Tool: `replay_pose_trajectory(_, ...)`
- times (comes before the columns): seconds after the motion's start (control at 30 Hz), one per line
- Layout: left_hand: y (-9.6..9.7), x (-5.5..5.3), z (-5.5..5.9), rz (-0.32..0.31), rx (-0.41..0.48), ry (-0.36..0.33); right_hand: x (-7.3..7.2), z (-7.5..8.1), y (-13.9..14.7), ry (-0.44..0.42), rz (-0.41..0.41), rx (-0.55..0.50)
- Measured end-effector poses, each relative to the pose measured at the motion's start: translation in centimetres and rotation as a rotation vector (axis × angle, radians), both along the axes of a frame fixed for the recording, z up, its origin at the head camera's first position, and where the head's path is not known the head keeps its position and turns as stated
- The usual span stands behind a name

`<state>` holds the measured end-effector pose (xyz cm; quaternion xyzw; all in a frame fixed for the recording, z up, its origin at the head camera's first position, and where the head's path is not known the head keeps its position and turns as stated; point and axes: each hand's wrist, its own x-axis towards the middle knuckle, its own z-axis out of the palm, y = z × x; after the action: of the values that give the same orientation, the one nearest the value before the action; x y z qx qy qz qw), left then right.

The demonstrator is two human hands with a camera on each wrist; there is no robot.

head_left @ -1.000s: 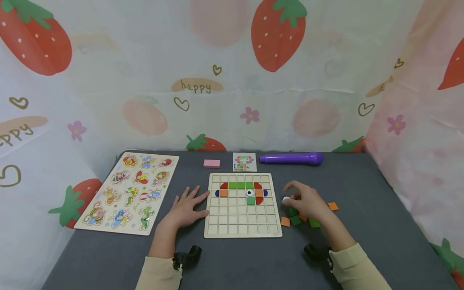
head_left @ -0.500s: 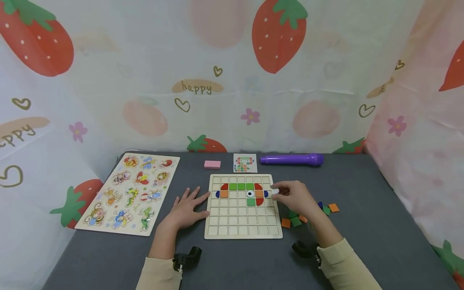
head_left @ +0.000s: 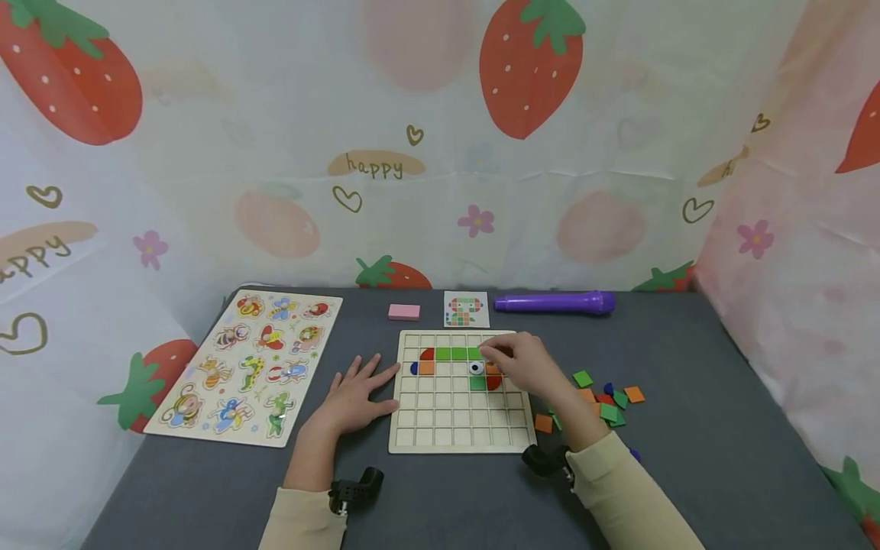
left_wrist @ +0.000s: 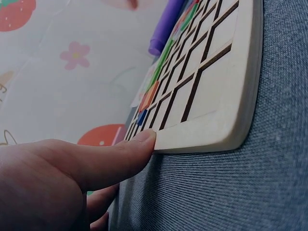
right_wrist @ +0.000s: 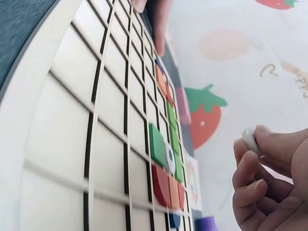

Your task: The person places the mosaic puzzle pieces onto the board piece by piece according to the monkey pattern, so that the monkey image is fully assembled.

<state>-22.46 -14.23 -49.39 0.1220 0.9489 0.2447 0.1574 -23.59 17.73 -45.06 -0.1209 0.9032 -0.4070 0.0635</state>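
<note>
A pale wooden grid board (head_left: pixel 454 418) lies on the dark table. Set in its upper cells are green squares (head_left: pixel 451 354), an orange square (head_left: pixel 426 368), red and blue rounded pieces and a white eye piece (head_left: pixel 477 368). My left hand (head_left: pixel 354 403) has its fingers spread beside the board, and the left wrist view shows its thumb (left_wrist: pixel 130 154) touching the edge. Over the board's upper right, my right hand (head_left: pixel 525 367) pinches a small white rounded piece (right_wrist: pixel 250 140) between thumb and fingers. That hand covers some upper-right cells in the head view.
Loose coloured tiles (head_left: pixel 608 412) lie right of the board, partly behind the right forearm. Behind it are a pink block (head_left: pixel 403 312), a pattern card (head_left: pixel 466 309) and a purple microphone-shaped object (head_left: pixel 553 303). An insect puzzle board (head_left: pixel 247 367) lies at the left.
My right hand has carried the white piece from the loose tiles leftward over the board, exposing more of the tiles. My left hand has stayed by the board's left edge.
</note>
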Motion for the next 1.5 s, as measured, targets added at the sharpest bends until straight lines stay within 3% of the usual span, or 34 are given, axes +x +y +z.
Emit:
replay_pose_trajectory(0.43,0.0,0.0,0.0,0.000,0.001,0.002,-1.2,-0.7,-4.1,-0.052,-0.048,-0.111)
replay_pose_trajectory(0.73,-0.2,0.0,-0.1,-0.002,-0.003,0.003,-2.4,-2.7,-6.1,-0.023,-0.029,-0.026)
replay_pose_trajectory(0.87,-0.2,-0.1,-0.1,0.001,-0.003,0.001,-2.7,-3.3,-6.7,-0.037,-0.057,0.015)
replay_pose_trajectory(1.03,-0.1,-0.1,-0.2,-0.001,-0.003,0.002,-2.8,-3.4,-7.1,-0.027,-0.092,0.110)
replay_pose_trajectory(1.27,0.0,0.0,0.0,0.005,-0.003,-0.002,-2.8,-3.2,-7.4,-0.001,-0.075,0.206)
replay_pose_trajectory(1.5,0.0,-0.1,-0.1,0.003,-0.004,-0.002,-2.7,-3.3,-7.3,0.034,-0.059,0.177)
